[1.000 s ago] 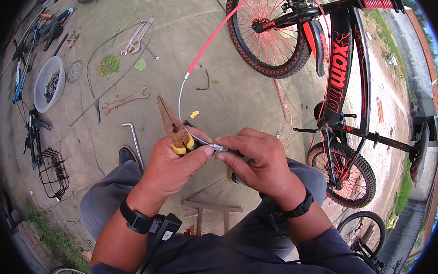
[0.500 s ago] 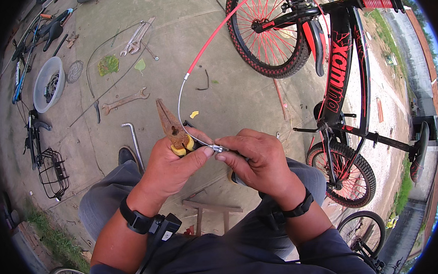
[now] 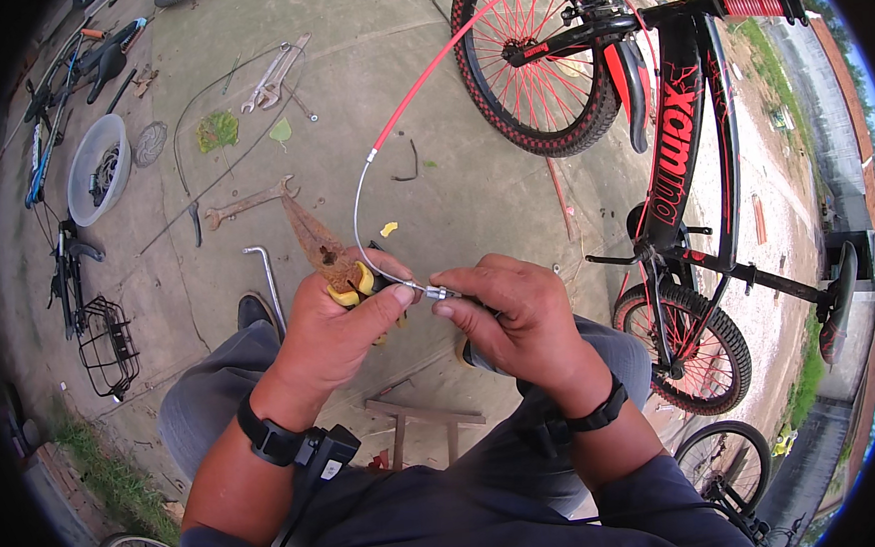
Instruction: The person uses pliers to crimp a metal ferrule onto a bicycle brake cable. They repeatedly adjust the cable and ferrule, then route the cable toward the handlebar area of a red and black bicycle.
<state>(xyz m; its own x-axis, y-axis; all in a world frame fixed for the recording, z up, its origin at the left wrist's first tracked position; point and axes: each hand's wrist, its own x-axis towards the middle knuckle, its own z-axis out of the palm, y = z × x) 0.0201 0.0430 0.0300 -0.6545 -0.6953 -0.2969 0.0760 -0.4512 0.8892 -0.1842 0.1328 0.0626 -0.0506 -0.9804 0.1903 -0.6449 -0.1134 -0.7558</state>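
Rusty long-nose pliers with yellow grips (image 3: 324, 250) are held in my left hand (image 3: 331, 335), jaws angled up to the left. The left thumb also lies on a thin silver cable (image 3: 356, 218) near a small metal fitting (image 3: 437, 293). My right hand (image 3: 511, 324) pinches that fitting between thumb and forefinger; part of it is hidden by the fingers. From the fitting the cable curves up into red housing (image 3: 412, 95), which arches over to the black-and-red bicycle (image 3: 685, 148) at my right.
Wrenches (image 3: 253, 200), a bent metal bar (image 3: 267, 274) and loose cables lie on the concrete (image 3: 329, 130). At the left are a plastic basin of parts (image 3: 86, 185), a wire basket (image 3: 107, 354) and other bicycle parts. A wooden piece (image 3: 416, 412) lies between my legs; another wheel (image 3: 719, 457) is at lower right.
My left hand and the pliers have shifted slightly up and left, with the jaw tips tilted further left. A little more of the cable shows beside the fitting between my hands.
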